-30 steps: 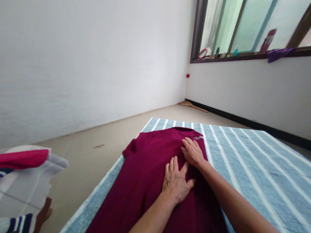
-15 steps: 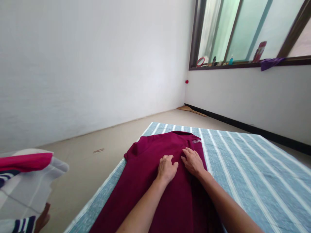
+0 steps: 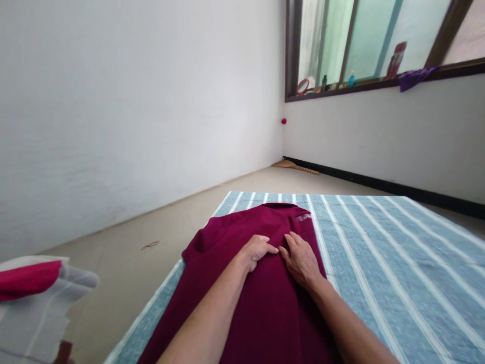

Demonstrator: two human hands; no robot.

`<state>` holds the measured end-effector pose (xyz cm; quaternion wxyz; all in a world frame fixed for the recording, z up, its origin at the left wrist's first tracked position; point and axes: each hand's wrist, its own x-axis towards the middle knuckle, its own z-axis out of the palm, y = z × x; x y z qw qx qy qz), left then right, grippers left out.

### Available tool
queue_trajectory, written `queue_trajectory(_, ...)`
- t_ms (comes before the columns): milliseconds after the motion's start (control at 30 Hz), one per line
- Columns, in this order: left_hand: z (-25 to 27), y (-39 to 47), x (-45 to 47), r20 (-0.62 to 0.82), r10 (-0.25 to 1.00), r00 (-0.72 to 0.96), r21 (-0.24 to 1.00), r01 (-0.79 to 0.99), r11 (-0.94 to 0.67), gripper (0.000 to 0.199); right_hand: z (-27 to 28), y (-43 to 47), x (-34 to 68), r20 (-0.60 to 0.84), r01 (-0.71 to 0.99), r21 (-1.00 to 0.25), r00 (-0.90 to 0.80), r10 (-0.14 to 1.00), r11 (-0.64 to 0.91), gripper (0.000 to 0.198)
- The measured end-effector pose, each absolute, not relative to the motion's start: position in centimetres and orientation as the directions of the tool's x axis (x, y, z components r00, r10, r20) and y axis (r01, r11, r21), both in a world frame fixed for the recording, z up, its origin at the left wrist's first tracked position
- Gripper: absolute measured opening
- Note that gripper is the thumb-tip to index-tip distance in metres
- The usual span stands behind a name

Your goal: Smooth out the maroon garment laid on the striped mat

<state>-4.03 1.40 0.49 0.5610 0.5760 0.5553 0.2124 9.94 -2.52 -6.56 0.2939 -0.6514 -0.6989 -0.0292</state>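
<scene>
While your left hand [image 3: 258, 249] is curling its fingers into the maroon shirt [image 3: 242, 293], your right hand [image 3: 301, 259] is lying flat beside it. Both are resting on the striped mat [image 3: 397, 253] (folded clothes [image 3: 34, 293] are sitting off left).

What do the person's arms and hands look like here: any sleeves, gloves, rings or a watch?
Both forearms are bare as far as the picture shows, with no sleeve visible. The left hand and right hand wear no gloves. No ring, watch or bracelet is visible.

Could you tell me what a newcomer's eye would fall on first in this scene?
The maroon shirt stands out first, spread on a blue-and-white striped mat on the floor. The left hand and right hand rest side by side on it, just below the collar. At far left lies a pile of folded clothes, red on white.
</scene>
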Motion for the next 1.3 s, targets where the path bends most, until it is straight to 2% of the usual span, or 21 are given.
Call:
queue_trajectory(267,-0.3,2.4,-4.2,-0.38,0.861,0.338,0.912,0.294,0.287,0.024,-6.1,-3.0,9.7,0.49,0.934,-0.315,0.01,0.872,0.166,0.033)
queue_trajectory(467,-0.5,2.5,-3.9,-0.374,0.875,0.307,0.897,0.358,0.258,0.018,-5.8,-3.3,9.5,0.519,0.942,-0.286,-0.004,0.855,0.178,0.031)
queue_trajectory(600,-0.9,2.5,-3.6,-0.326,0.907,0.268,0.889,0.413,0.197,0.018,-5.4,-3.5,9.0,0.545,0.924,-0.257,-0.104,0.832,0.284,0.034)
queue_trajectory(767,-0.6,2.3,-4.4,-0.284,0.935,0.21,0.855,0.498,0.148,0.03,-5.5,-3.4,8.8,0.356,0.92,-0.314,-0.114,0.927,0.234,0.044)
queue_trajectory(867,0.2,1.5,-5.8,-0.329,0.914,0.237,0.831,0.532,0.161,0.035,-5.6,-3.3,9.0,0.287,0.919,-0.326,-0.128,0.949,0.223,0.052)
queue_trajectory(967,0.9,0.6,-7.3,-0.435,0.853,0.289,0.782,0.591,0.198,0.036,-5.3,-3.3,9.1,0.264,0.915,-0.337,-0.136,0.955,0.223,0.057)
queue_trajectory(1033,0.7,0.2,-7.9,-0.427,0.861,0.277,0.745,0.647,0.162,0.03,-5.1,-3.3,9.1,0.247,0.912,-0.35,-0.133,0.96,0.216,0.059)
queue_trajectory(1167,-0.5,-0.3,-7.9,-0.184,0.954,0.237,0.598,0.797,-0.083,0.02,-4.6,-3.4,9.0,0.237,0.908,-0.362,-0.128,0.963,0.21,0.058)
queue_trajectory(1300,-0.7,-1.2,-7.8,-0.086,0.961,0.262,0.419,0.885,-0.204,0.015,-4.5,-3.5,8.8,0.266,0.912,-0.36,-0.099,0.959,0.195,0.056)
